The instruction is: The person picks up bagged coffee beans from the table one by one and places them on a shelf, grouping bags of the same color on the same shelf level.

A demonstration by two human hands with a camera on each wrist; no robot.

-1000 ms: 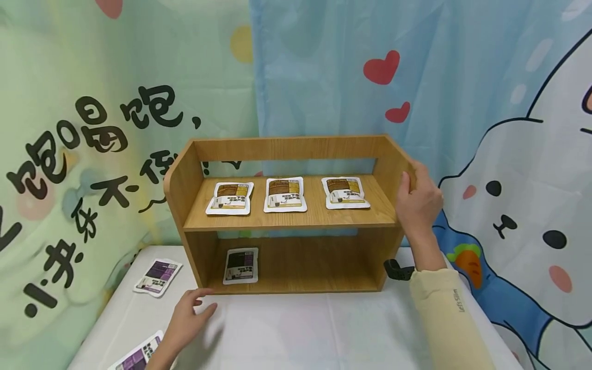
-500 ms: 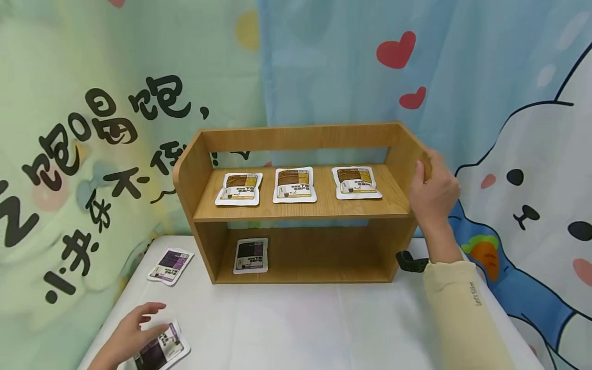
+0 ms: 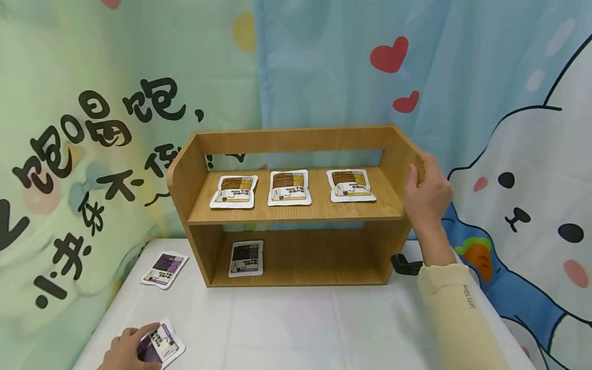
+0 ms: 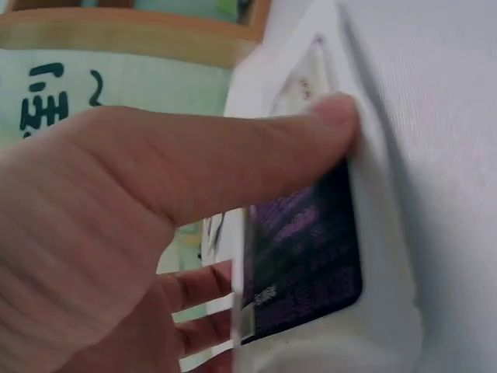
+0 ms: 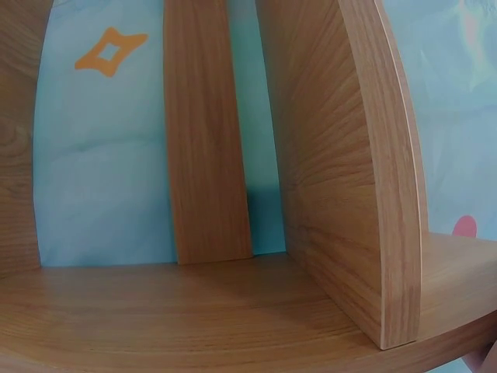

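At the table's lower left, my left hand (image 3: 127,350) pinches a white pouch with a purple-and-black label (image 3: 163,343). The left wrist view has the thumb (image 4: 256,151) across the pouch's printed face (image 4: 311,256) and the other fingers (image 4: 198,287) behind its edge. My right hand (image 3: 427,192) grips the right side panel of a two-tier wooden shelf (image 3: 291,222). Three white pouches with brown-and-yellow labels, left (image 3: 234,192), middle (image 3: 289,188) and right (image 3: 351,185), lie on the upper tier. A purple-labelled pouch (image 3: 246,258) leans inside the lower tier at left.
Another purple-labelled pouch (image 3: 165,270) lies on the white-covered table (image 3: 296,329), left of the shelf. Printed curtains (image 3: 324,77) hang close behind and on both sides. A black strap (image 3: 406,264) sits by my right wrist.
My left hand has moved from near the shelf's lower left corner down to the nearer purple-labelled pouch and taken hold of it. The right hand stays on the shelf; the head view has shifted slightly.
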